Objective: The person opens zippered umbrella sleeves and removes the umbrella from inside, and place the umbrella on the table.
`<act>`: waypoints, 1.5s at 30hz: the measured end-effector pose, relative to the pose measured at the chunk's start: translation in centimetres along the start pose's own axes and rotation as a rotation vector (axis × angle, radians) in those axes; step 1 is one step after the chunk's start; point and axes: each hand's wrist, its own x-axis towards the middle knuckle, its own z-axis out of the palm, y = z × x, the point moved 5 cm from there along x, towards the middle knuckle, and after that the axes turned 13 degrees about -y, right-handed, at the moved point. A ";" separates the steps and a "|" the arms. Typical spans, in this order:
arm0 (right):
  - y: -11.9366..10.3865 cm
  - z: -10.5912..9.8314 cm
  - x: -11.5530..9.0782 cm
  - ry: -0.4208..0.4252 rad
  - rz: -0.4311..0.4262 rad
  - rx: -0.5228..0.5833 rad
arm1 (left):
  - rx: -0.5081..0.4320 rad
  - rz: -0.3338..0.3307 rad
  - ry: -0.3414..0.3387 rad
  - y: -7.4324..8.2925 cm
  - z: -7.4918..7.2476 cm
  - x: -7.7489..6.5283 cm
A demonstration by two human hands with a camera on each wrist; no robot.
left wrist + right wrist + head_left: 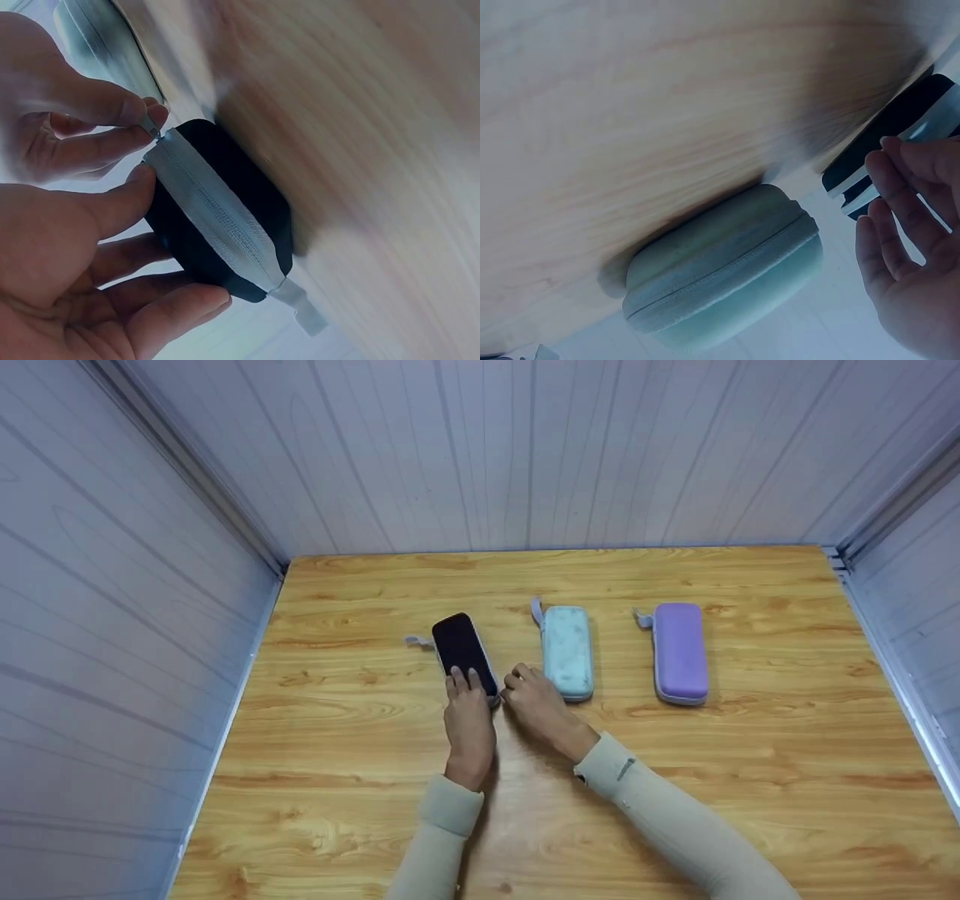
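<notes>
A black zip case (463, 649) with a pale grey zipper band (217, 214) lies tilted on the table in the head view. My left hand (470, 724) rests on its near part, fingers stretched over the top and the thumb against the edge by the zipper. At the near right corner, my right hand (536, 703) pinches the small zipper pull (151, 126) between thumb and forefinger. The zipper band looks closed in the left wrist view. A grey loop strap (301, 309) sticks out from the case's other side. A mint case (568, 649) lies just right of my right hand.
A purple zip case (679, 649) with a pale strap (643, 619) lies further right. All the cases are on a wood-grain table (337, 765). Pale panel walls (487, 457) stand behind it and along both sides.
</notes>
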 end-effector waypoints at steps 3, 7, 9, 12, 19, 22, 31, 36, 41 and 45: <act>0.0 0.0 0.0 -0.001 0.002 0.002 | 0.017 -0.010 0.007 0.1 0.0 0.0; -0.1 0.0 -0.1 -0.002 -0.002 -0.001 | 0.039 -0.023 0.003 0.2 0.2 0.0; -0.1 0.0 -0.1 -0.003 -0.006 0.000 | 0.037 -0.024 0.006 0.2 0.2 0.0; 0.0 0.1 -0.2 -0.005 -0.002 0.008 | 0.038 -0.016 0.009 0.2 0.2 0.1; 0.3 0.0 -0.3 0.013 0.024 0.019 | 0.035 0.053 -0.096 -0.4 -0.4 0.6; 0.3 0.0 -0.3 0.019 0.028 0.004 | 0.030 0.094 -0.146 -0.6 -0.5 0.8; 0.5 -0.1 -0.4 0.040 0.037 -0.022 | 0.037 0.122 -0.110 -0.5 -0.1 0.7; 0.5 -0.2 -0.4 0.035 0.037 -0.018 | 0.017 0.081 -0.065 0.0 0.1 0.6; 0.2 -0.2 -0.6 0.045 0.030 -0.012 | 0.014 0.043 -0.042 0.4 0.2 0.7; -0.1 -0.1 -0.8 0.038 0.021 -0.003 | 0.043 0.023 -0.009 0.7 0.2 0.5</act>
